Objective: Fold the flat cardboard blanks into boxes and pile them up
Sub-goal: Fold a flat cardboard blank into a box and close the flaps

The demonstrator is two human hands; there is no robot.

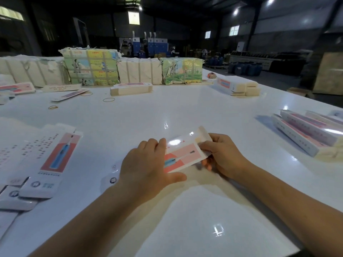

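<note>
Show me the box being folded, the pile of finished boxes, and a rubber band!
box being folded point(182, 154), head view, on its pink printed face.
pile of finished boxes point(304, 132), head view, top box's face.
rubber band point(109, 99), head view, on its loop.

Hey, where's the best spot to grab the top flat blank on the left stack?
Pinch the flat blank by its rounded near tab, coming from the near edge. That tab overhangs the sheets beneath, so fingers can likely slip under it; elsewhere it lies flush.

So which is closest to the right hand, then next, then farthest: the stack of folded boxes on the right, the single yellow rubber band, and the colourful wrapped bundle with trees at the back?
1. Stack of folded pink-and-white boxes, at the table's right edge.
2. Single yellow rubber band, mid-table, left of centre.
3. Colourful paper-wrapped bundle with trees, at the far back.

The right hand grips a box.
</note>
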